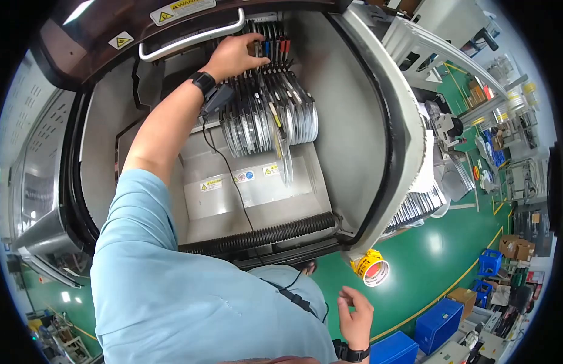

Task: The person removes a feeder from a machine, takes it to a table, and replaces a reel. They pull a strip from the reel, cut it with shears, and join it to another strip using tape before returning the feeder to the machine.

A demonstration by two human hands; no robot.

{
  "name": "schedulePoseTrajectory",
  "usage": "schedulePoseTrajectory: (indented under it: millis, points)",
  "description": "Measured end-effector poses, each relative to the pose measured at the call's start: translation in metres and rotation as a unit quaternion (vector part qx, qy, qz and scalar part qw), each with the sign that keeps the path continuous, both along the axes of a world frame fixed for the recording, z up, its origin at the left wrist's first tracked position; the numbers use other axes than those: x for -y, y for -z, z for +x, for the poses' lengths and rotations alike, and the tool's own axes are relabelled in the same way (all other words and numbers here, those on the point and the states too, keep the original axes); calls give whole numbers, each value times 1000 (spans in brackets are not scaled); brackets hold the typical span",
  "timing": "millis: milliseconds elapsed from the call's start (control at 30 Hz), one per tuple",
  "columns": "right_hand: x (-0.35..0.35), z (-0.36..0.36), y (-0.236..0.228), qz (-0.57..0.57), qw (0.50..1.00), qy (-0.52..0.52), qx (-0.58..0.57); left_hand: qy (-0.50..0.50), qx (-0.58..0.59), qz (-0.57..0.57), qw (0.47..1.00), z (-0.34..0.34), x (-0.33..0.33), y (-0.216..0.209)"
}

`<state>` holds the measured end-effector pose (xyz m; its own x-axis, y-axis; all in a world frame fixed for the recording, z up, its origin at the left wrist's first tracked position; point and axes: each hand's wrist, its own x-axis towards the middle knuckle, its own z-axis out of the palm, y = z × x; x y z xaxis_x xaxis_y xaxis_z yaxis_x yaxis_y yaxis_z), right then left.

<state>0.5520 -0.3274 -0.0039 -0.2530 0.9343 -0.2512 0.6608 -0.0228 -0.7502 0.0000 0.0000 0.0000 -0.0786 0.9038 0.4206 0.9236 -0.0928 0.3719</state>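
Observation:
My left hand reaches into the bay of a large machine, its thumb and fingers closed around the top of a slim tape feeder in a packed row. Below the row hang several clear component reels, side by side. One reel hangs lower than the others. Beside my left wrist is a dark grey block, with a thin black cable running down from it. My right hand is held away at the lower right, thumb and fingers apart, with nothing in it.
A white grab bar crosses the machine's raised cover above my arm. A ribbed black hose lies along the bay's front edge. A yellow tape roll hangs by the right corner. More reels and blue boxes stand to the right.

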Motion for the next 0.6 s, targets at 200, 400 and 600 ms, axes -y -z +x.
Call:
schedulePoseTrajectory:
  millis: [200,400,600]
  points:
    - [24,33,20,10,999,-28,-16,-4,16,8,1000,50,53,-30]
    - [52,95,41,38,995,-92,-26,-2,13,36,999,118,128,-67]
    - [98,208,72,57,996,-64,-33,-6,43,55,998,216,237,-108]
